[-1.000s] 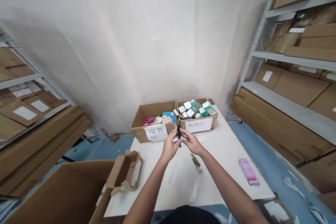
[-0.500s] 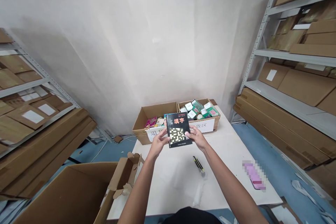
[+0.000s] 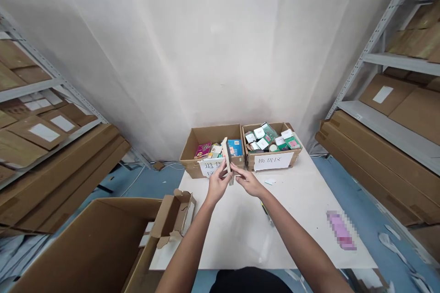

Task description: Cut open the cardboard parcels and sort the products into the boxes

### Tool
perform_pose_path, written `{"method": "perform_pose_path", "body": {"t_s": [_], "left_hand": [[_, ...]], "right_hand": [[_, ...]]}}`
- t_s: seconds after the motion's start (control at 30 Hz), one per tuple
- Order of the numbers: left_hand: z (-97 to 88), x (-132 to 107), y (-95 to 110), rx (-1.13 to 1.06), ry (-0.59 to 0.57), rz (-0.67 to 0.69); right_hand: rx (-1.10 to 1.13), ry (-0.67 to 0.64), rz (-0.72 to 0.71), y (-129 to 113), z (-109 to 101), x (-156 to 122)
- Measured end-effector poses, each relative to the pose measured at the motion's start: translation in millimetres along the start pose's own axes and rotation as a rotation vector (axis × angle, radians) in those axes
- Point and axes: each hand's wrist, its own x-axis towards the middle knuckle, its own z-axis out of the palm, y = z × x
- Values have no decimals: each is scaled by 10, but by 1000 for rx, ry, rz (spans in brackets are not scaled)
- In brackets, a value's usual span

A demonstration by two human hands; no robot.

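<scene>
Between my two hands a book stands on edge, turned so that its page side and spine line face me. My left hand grips it from the left, and my right hand presses on its dark cover from the right. The book is held above the white table, in front of a cardboard box of books with a handwritten paper label. A yellow-and-black utility knife lies on the table, partly hidden by my right forearm.
Beside it, a second labelled box holds small green-and-white packages. An opened carton lies at the table's left, over a large box. A blurred pink item rests on the right. Shelves of cartons flank both sides.
The book has turned from showing its black crossword cover to standing edge-on. Both hands have come closer together around it. A small white scrap now shows on the table. The view has shifted slightly.
</scene>
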Motion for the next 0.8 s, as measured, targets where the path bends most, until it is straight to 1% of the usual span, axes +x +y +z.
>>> {"method": "perform_pose_path", "body": {"t_s": [0.03, 0.07, 0.17, 0.2, 0.23, 0.33, 0.43, 0.5, 0.6, 0.7, 0.77, 0.8], "left_hand": [[-97, 56, -32, -23, -6, -1], [-201, 120, -67, -54, -16, -9], [-551, 335, -204, -168, -70, -85], [-673, 411, -265, -199, -87, -115], [-791, 487, -333, -217, -93, -139], [-1110, 716, -566, -183, -51, -179], [-1384, 973, -777, -94, 22, -157], [-1556, 1189, -862, -63, 57, -125], [-1794, 1581, -878, -24, 129, -96], [-1981, 1936, -816, 191, 242, -43], [-2067, 2045, -805, 350, 275, 6], [-2098, 2046, -824, 398, 273, 25]], "right_hand": [[17, 35, 10, 49, -4, 55], [31, 106, 26, 102, -21, 118], [45, 410, 135, 281, -120, 354], [55, 469, 182, 343, -152, 443], [73, 482, 227, 404, -175, 533], [127, 425, 310, 589, -151, 797], [113, 443, 302, 761, -19, 1099], [108, 447, 270, 857, 79, 1376], [83, 457, 229, 963, 184, 1901], [-34, 551, 200, 1048, 219, 2363], [-127, 623, 198, 1126, 211, 2493], [-162, 641, 202, 1176, 201, 2487]]}}
